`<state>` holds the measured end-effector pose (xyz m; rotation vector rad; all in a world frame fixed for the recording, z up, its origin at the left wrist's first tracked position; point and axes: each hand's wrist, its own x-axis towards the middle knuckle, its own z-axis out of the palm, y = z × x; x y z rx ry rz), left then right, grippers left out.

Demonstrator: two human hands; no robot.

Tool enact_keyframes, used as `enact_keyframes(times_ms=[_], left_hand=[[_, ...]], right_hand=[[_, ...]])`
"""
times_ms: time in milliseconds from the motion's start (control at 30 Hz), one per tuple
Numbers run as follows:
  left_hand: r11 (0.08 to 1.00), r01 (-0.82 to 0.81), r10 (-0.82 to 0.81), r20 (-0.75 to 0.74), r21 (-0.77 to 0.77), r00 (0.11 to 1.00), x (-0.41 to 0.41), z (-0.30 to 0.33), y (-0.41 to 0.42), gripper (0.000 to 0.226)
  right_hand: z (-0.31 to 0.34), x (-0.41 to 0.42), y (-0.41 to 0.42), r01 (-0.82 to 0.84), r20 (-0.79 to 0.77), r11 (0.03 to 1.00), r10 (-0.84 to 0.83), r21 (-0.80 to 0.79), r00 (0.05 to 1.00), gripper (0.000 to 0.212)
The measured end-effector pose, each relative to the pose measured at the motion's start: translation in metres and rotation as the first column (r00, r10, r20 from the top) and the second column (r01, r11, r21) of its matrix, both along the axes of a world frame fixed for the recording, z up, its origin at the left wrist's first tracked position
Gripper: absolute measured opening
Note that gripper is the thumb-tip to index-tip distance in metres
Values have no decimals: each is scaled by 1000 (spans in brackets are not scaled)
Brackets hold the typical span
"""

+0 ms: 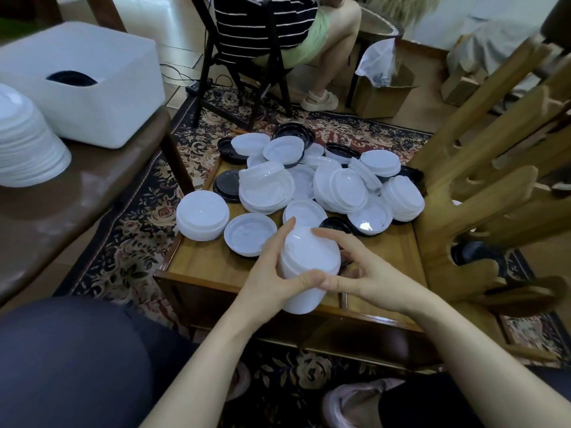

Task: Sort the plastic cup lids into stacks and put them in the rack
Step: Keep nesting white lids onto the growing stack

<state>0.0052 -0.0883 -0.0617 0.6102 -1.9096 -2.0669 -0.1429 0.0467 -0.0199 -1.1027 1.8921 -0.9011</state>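
Observation:
A stack of white lids point(306, 264) is held above the near part of the low wooden table point(216, 267). My left hand point(272, 282) grips the stack from the left, thumb across its front. My right hand point(361, 273) curls round it from the right, fingertips on its top. Behind the hands lies a pile of loose white lids point(333, 186) with several black lids point(227, 185) mixed in. A short white stack point(202, 215) stands at the table's left edge. The wooden rack point(482, 193) rises at the right, with black lids point(472, 253) in a lower slot.
A white bin point(92, 88) holding black lids and a tall stack of white lids point(27, 149) sit on a brown bench at the left. A person sits on a chair point(244, 72) beyond the table. A cardboard box point(383, 94) stands behind the rack.

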Motion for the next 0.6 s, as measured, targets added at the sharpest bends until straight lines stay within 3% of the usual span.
enact_keyframes(times_ms=[133,233,300,367,433,600], left_hand=[[997,-73,73,-16,7,997,-3,-2,4,86],[998,-68,68,-7,-3,998,-4,-4,4,82],[998,-59,59,-2,-7,998,-4,-4,5,80],[998,-61,61,0,-11,998,-4,-6,5,79],[998,-63,63,1,-10,998,-4,-7,4,78],[998,-57,57,0,-2,998,-5,-8,3,76]], right_hand=[[11,-21,-5,49,54,998,-47,-32,997,59],[13,-50,-18,249,-199,962,-267,-112,943,56],[10,-72,-32,255,-483,955,-296,-150,824,55],[6,-94,-48,208,-709,974,-210,-92,674,64],[4,-109,-63,188,-824,981,-62,55,563,79],[0,-125,-81,246,-873,917,176,313,456,100]])
